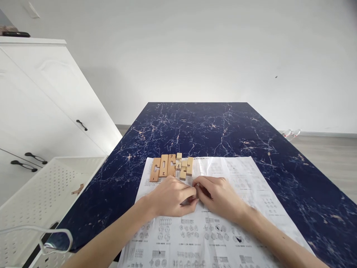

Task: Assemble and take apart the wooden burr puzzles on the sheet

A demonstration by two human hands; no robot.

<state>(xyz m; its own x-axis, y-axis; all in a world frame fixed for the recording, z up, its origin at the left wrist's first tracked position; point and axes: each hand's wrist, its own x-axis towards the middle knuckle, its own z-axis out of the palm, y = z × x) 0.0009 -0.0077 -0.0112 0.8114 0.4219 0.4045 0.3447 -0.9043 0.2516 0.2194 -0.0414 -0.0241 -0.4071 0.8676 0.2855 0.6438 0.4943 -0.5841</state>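
Plain white wall (195,56) closes the area at 12 o'clock, behind a dark blue table (192,126) with white veining. A creased printed sheet (223,167) covers the near part of the table, and both hands are positioned above it. Reference point for the directions below: the meeting point of the fingers. The left hand (178,197) enters from 8 o'clock and the right hand (219,195) from 4 o'clock. The fingers of both hands are curled, with fingertips together or nearly so; whether they grasp anything cannot be told, because the curled fingers hide the space between them. Three flat slotted wooden pieces (163,170), side by side and bearing dark markings, lie on the sheet at 10 o'clock, just beyond the left hand. Small notched wooden blocks (184,166) adjoin them at 11 o'clock, near the fingertips. The left hand lies between its own forearm and the flat pieces, its knuckles close to their near ends. Printed diagrams continue at 6 o'clock. At 9 o'clock, below table level, a cross-shaped wooden piece (78,189) lies on a white perforated surface (36,190). A white cabinet (52,89) with dark handles stands at 10 o'clock.
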